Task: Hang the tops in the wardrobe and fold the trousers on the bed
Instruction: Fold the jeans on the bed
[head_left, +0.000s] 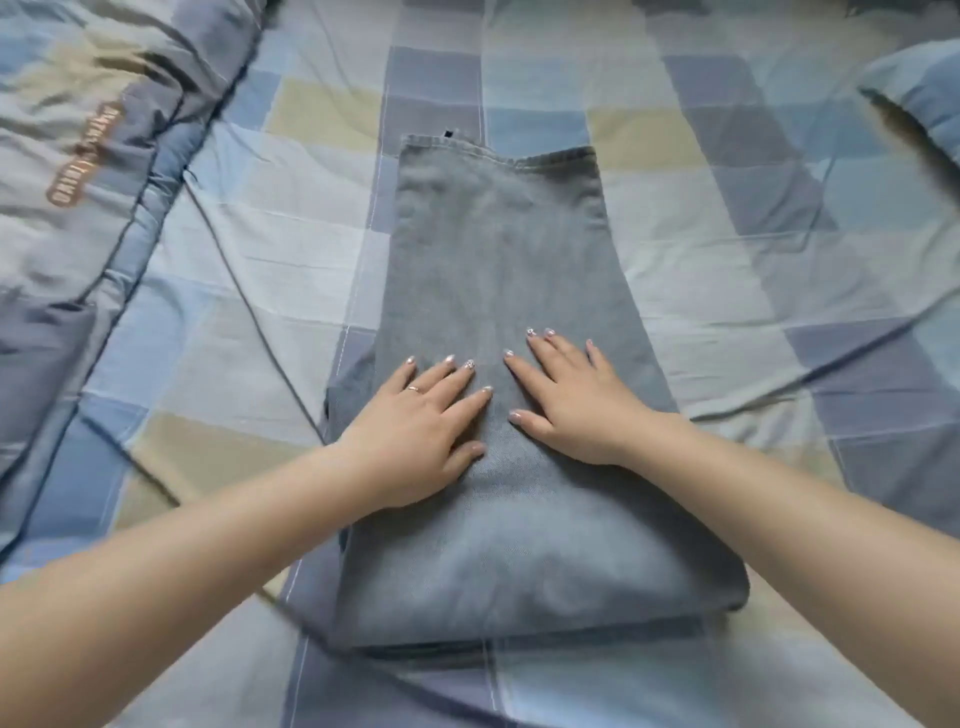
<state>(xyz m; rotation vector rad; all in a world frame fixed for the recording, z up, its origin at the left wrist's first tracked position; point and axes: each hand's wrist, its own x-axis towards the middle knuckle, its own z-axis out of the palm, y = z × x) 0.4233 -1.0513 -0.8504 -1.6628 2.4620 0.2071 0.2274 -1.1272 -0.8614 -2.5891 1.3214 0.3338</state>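
Grey-blue denim trousers (498, 249) lie folded over on the checked bedsheet (753, 249), the fold near me and the hems at the far end. My left hand (415, 426) lies flat on the left part of the denim, fingers straight and spread. My right hand (576, 400) presses flat on the denim just right of the middle, fingers straight. The two hands lie side by side, almost touching at the thumbs. No tops or wardrobe are in view.
A bunched quilt (78, 171) in the same blue, grey and beige checks lies along the left side of the bed. A pillow corner (919, 88) shows at the upper right.
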